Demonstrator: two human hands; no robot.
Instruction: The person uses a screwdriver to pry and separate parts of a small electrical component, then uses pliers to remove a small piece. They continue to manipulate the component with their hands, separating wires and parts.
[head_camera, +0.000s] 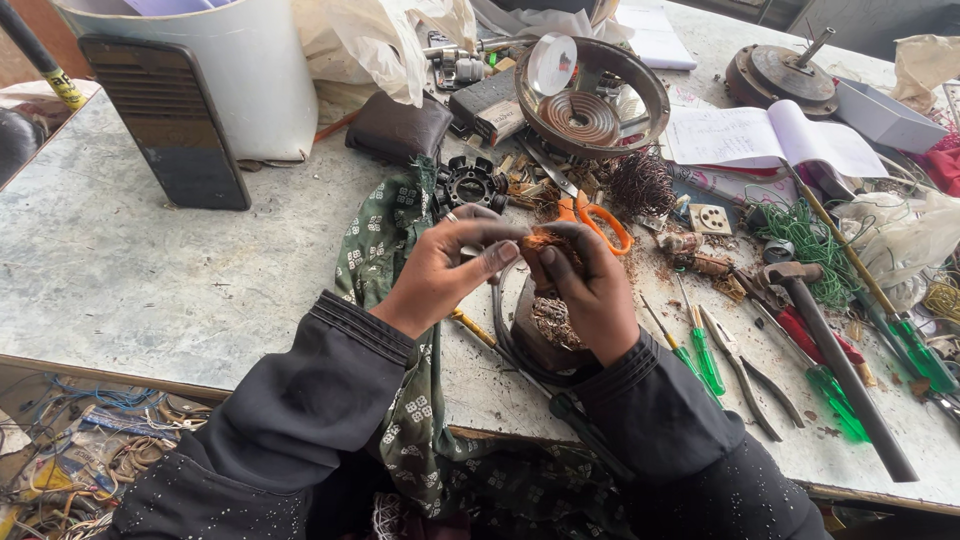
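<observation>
While both hands, left (440, 268) and right (590, 285), pinch a copper coil (545, 243) raised above the desk (150, 280), scissors (590, 215) and screwdrivers (700, 350) lie within reach.

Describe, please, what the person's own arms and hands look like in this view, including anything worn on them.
Both arms are covered by long black sleeves: the left sleeve and the right sleeve. Each ends in a ribbed, pleated cuff at the wrist, and tiny pale sparkly dots speckle the fabric higher up. The left hand and the right hand are bare, without gloves. A ring seems to sit on a left finger.
</observation>
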